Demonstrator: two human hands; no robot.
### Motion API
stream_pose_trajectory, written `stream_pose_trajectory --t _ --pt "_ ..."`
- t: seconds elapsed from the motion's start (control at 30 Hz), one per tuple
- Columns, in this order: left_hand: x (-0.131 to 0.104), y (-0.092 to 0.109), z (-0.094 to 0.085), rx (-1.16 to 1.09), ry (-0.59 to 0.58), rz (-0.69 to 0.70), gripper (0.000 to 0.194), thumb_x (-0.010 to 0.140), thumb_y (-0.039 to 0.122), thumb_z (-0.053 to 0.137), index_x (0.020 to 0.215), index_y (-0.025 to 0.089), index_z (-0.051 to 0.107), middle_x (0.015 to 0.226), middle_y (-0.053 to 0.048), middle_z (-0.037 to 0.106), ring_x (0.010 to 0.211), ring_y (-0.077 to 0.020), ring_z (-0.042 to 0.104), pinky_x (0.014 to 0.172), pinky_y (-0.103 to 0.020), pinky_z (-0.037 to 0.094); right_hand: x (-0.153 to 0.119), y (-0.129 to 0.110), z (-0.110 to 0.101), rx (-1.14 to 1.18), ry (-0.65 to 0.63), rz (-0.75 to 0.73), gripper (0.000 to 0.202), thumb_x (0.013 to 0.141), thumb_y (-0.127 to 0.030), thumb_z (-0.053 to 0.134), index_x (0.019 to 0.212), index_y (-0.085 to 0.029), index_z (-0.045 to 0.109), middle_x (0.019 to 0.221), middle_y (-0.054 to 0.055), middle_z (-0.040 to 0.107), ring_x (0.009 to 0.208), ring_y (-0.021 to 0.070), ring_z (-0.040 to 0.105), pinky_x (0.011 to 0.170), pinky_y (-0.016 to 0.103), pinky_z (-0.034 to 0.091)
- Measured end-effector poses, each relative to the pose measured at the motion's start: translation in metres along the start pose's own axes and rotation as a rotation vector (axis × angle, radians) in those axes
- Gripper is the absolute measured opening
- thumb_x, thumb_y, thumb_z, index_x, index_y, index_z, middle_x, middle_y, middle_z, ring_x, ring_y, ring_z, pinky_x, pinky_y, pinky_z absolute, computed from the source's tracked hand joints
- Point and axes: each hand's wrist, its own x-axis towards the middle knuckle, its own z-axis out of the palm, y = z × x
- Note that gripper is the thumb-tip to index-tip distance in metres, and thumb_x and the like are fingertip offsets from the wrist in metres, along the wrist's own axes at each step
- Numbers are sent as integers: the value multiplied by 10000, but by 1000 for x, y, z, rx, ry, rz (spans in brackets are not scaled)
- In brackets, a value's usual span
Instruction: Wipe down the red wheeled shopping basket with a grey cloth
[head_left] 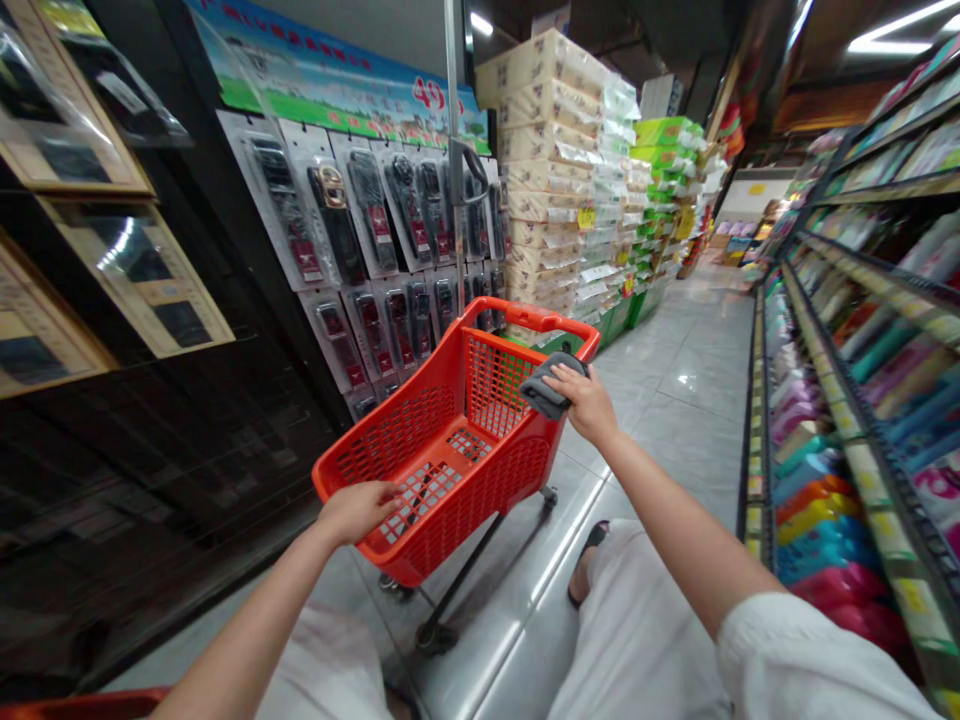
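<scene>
Cart (pixel 487 490) on glossy aisle tiles (pixel 675 375)

The red cart (pixel 437 448) opens upward, while its lattice walls (pixel 487 490) block sideways passage.

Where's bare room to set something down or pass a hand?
In the cart: the slotted bottom, between the left hand and the far wall. Also the aisle floor, between the boxes and shelves.

Crowded: the cart's right rim, with the right hand and cloth; the packed shelves; the hanging packs.
</scene>
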Motion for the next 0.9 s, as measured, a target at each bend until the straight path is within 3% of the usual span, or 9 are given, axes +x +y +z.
stream_pose_trajectory --t 0.07,0.17,0.27,0.37,0.43,0.5,0.67,0.8,0.9 --pt "1 2 0 -130 -6 32 437 863 504 434 1013 226 737 1061 -66 751 1020 -264 673 854 -316 494 15 5 -15 76 142 144 619 766 -7 357 1290 -217 611 1371 73 601 1289 219 526 1143 487 313" --pt "6 25 -3 -378 -20 152 552 897 591 339 966 209 732 993 -59 756 974 -244 672 866 -314 503 29 3 -34 80 418 333 603 793 -29 333 1348 -128 547 1345 125 608 1239 202 532 1059 351 401" --pt "18 62 -9 -522 -25 336 589 877 646 385 1120 209 696 1189 -52 709 1128 -250 618 1008 -340 447 35 -5 -44 -81 569 413 533 868 -110 387 1378 -170 529 1365 129 570 1215 265 487 1025 412 376" --pt "34 89 -10 -654 -92 441 635 834 628 499 1278 190 615 1365 -67 609 1250 -242 550 1093 -343 377 37 -14 -41 -258 364 340 516 842 -169 502 1349 -234 575 1236 141 607 1096 307 503 953 465 362" --pt "44 94 -5 -750 -270 426 624 787 578 582 1276 192 616 1313 -61 646 1201 -245 588 1051 -349 423 40 -16 -34 -311 128 277 540 773 -172 567 1307 -232 614 1130 149 624 1036 305 525 927 466 373" --pt "51 92 3 -858 -418 361 584 753 513 612 1243 197 638 1240 -46 690 1161 -244 617 1032 -352 439 45 -14 -27 -332 -5 250 492 735 -205 600 1220 -237 673 1161 151 609 1092 327 515 953 498 363" --pt "57 89 16 -988 -453 292 558 726 427 625 1244 222 643 1246 -30 688 1209 -235 595 1052 -350 421 43 -12 -2 -293 -41 113 414 745 -201 570 1143 -193 684 1470 128 457 1403 344 287 1125 618 97" --pt "51 102 18 -1037 -450 321 595 706 366 619 1282 219 621 1240 -35 691 1192 -249 606 1048 -391 431 9 -47 25 -165 24 143 571 759 -166 553 1328 -210 560 1358 120 569 1382 310 349 1152 596 93" --pt "44 107 18 -1064 -419 365 616 661 303 624 1268 203 633 1242 -29 689 1227 -244 580 1089 -378 394 -23 -77 38 -87 4 45 642 776 -166 552 1404 -278 483 1359 80 577 1343 277 402 1162 551 119"
